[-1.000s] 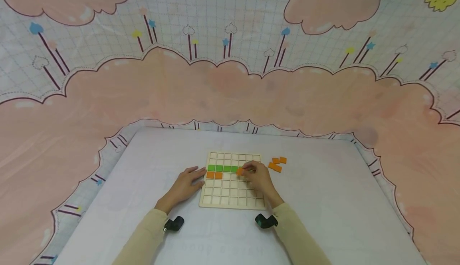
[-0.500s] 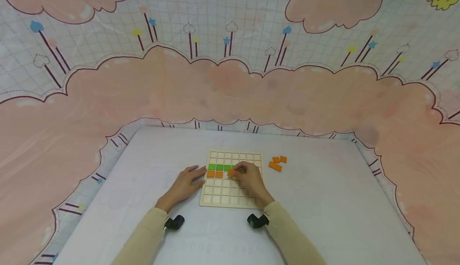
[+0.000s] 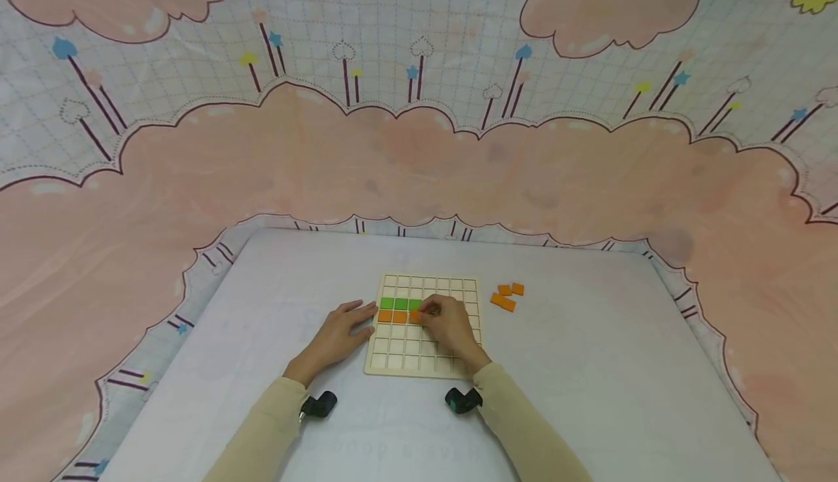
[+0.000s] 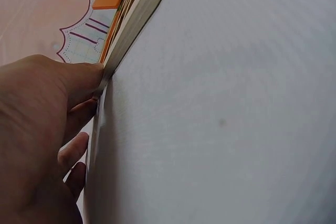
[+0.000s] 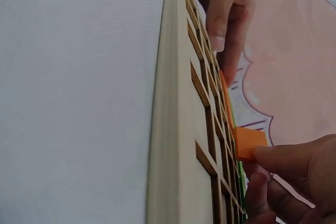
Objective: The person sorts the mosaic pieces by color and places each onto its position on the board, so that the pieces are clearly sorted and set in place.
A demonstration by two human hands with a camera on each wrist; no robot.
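A wooden grid board [image 3: 399,363] lies on the table. Green square tiles [image 3: 396,303] fill the left part of one row, and two orange tiles [image 3: 391,316] sit in the row just nearer. My right hand [image 3: 452,328] pinches another orange tile [image 5: 250,142] by its edge, tilted over the third cell of that orange row. Its fingers hide the cells to the right. My left hand [image 3: 337,335] rests on the table with its fingers extended, the fingertips touching the board's left edge; in the left wrist view its thumb [image 4: 86,77] lies against that edge.
Several loose orange tiles [image 3: 503,302] lie on the white-covered table [image 3: 589,366] to the right of the board's far corner. A patterned cloth [image 3: 419,169] hangs behind the table. A black wrist camera [image 3: 463,400] sits by the right sleeve, another [image 3: 321,404] by the left.
My right hand has carried the orange tile leftward along the row and lowered it at the third cell. The left hand stays in place at the board's edge.
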